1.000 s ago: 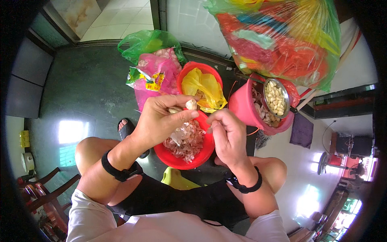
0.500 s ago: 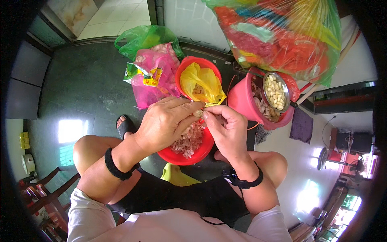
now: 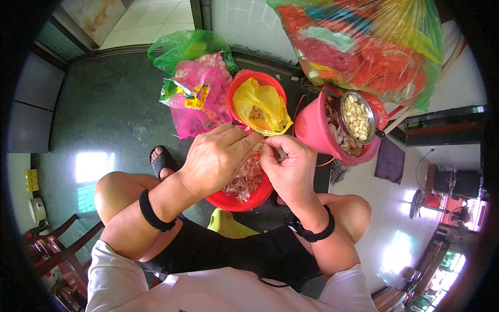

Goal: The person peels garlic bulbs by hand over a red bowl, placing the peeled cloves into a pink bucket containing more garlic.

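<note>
The left hand (image 3: pixel 215 160) pinches a mostly hidden, pale garlic clove (image 3: pixel 257 147) over a round red plastic bowl (image 3: pixel 237 206); what the narrowed right hand (image 3: pixel 291 162) grips is unclear. A slack pinch could drop it among papery pinkish peelings (image 3: pixel 245 186).

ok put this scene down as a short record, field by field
left hand: fingertips at a small pale piece, mostly hidden
right hand: thumb and forefinger pinched at the same piece
below them: red bowl with thin peelings
beyond: red basin holding a yellow bag
left of basin: pink net bag, green bag behind
right of basin: pink bucket, metal bowl of peeled cloves over its mouth
</note>
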`<state>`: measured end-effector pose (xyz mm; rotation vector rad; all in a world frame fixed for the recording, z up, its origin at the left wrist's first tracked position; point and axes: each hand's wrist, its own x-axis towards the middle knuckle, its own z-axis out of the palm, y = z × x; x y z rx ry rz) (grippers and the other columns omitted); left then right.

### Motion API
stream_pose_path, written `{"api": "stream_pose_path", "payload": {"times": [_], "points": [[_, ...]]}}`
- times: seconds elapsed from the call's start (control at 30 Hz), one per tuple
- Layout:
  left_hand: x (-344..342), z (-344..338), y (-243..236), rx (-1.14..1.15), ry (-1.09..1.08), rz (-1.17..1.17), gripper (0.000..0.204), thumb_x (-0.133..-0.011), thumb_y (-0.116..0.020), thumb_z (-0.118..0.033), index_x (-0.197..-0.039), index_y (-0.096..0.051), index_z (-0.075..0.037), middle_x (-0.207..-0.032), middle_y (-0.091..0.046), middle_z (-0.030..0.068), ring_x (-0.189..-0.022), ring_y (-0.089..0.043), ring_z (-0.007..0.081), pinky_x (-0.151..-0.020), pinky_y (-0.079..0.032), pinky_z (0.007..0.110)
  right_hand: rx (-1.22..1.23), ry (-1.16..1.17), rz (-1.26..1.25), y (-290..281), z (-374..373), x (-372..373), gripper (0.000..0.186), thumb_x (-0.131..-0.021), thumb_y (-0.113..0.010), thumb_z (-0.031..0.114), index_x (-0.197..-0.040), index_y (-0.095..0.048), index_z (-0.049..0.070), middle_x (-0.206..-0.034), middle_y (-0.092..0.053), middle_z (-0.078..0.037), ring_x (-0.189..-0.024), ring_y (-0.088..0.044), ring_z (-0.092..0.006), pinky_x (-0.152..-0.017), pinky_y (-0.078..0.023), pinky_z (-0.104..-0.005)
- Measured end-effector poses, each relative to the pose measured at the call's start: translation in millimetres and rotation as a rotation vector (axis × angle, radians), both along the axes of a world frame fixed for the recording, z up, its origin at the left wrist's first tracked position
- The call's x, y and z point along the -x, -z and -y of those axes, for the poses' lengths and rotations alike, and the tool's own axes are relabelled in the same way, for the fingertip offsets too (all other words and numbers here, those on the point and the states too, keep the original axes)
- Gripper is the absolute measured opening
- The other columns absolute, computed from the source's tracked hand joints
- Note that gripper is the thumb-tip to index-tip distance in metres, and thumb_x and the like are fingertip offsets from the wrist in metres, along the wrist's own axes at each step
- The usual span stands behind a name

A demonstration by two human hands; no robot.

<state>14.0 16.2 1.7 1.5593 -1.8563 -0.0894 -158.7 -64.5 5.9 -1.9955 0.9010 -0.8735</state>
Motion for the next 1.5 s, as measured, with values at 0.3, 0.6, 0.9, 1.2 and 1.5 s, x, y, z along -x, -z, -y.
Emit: {"api": "stream_pose_path", "payload": {"times": [0.3,0.6,0.9,1.2,1.5], "points": [[7,0,-5,-0.106,-0.006,-0.221,0.036,-0.091,-0.076,-0.011,-0.125,-0.07,-0.002,-0.095,-0.071,0.015,-0.084,-0.068,0.0342,-0.074,-0.056,0.043,-0.399,-0.035,0.167,3,2,4,0.003,-0.092,-0.07,-0.001,-0.091,-0.068,-0.001,-0.078,-0.068,-0.001,-0.07,-0.061,-0.005,-0.064,-0.05,-0.0237],[-4,9,-14,-0.02,0.062,-0.493,0.045,-0.083,-0.082,-0.004,-0.127,-0.07,-0.003,-0.107,-0.071,0.0157,-0.094,-0.07,0.0327,-0.083,-0.057,0.039,-0.603,-0.108,0.388,-1,4,0,0.005,-0.101,-0.061,0.003,-0.098,-0.064,0.0,-0.086,-0.064,0.004,-0.075,-0.053,0.0002,-0.066,-0.046,-0.0186],[-4,5,-13,-0.099,0.042,-0.539,0.036,-0.083,-0.083,-0.003,-0.119,-0.074,-0.005,-0.103,-0.076,0.0096,-0.089,-0.075,0.0253,-0.077,-0.06,0.033,-0.622,-0.126,0.352,-8,-2,-1,0.003,-0.101,-0.061,0.004,-0.103,-0.061,0.001,-0.086,-0.06,0.006,-0.076,-0.051,0.0013,-0.065,-0.043,-0.0181],[-6,4,-17,-0.434,0.199,-1.683,0.033,-0.102,-0.069,-0.005,-0.135,-0.068,-0.001,-0.114,-0.077,0.0063,-0.101,-0.069,0.0101,-0.092,-0.057,0.027,-0.668,-0.239,0.458,-7,4,8,0.007,-0.104,-0.058,0.009,-0.106,-0.059,0.003,-0.085,-0.059,0.004,-0.073,-0.051,-0.0022,-0.067,-0.043,-0.0211],[1,5,-9,-0.25,0.049,-1.016,0.034,-0.099,-0.071,-0.005,-0.132,-0.07,0.001,-0.113,-0.078,0.0124,-0.104,-0.071,0.0136,-0.092,-0.056,0.029,-0.048,-0.089,0.267,-19,7,0,0.01,-0.094,-0.074,0.003,-0.101,-0.069,-0.002,-0.094,-0.069,-0.01,-0.074,-0.065,-0.0139,-0.068,-0.053,-0.0275]]}}
